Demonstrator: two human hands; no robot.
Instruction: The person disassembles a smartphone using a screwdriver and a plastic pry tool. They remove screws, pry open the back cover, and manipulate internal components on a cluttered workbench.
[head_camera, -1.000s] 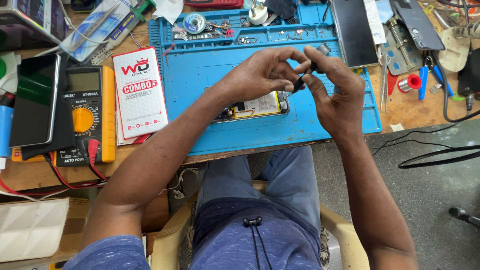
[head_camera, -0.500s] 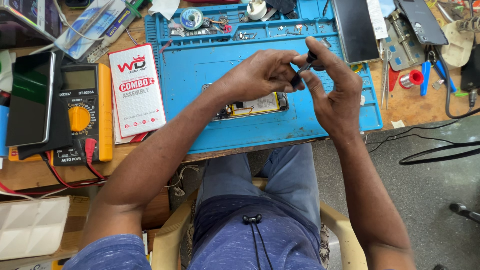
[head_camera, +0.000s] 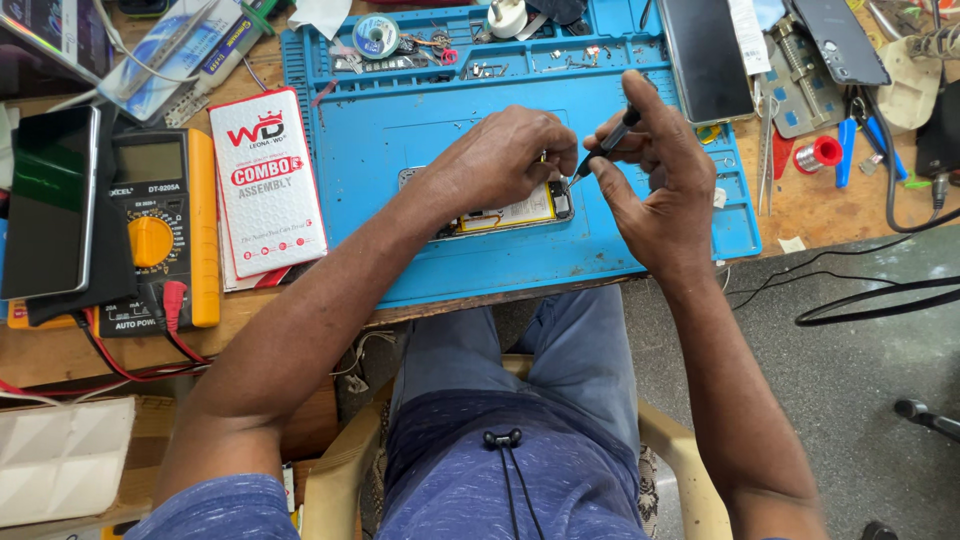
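Holding a screwdriver (head_camera: 600, 152) over the opened phone (head_camera: 510, 212).

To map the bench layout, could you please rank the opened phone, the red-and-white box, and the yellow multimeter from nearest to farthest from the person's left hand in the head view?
1. Opened phone, under the left hand.
2. Red-and-white box, to its left.
3. Yellow multimeter, farther left.

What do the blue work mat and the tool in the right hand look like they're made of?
Blue mat: probably silicone or soft rubber, matte, with moulded compartments along its far edge. Tool in the right hand: slim black handle, likely plastic; its fine tip looks metallic, too small to confirm.
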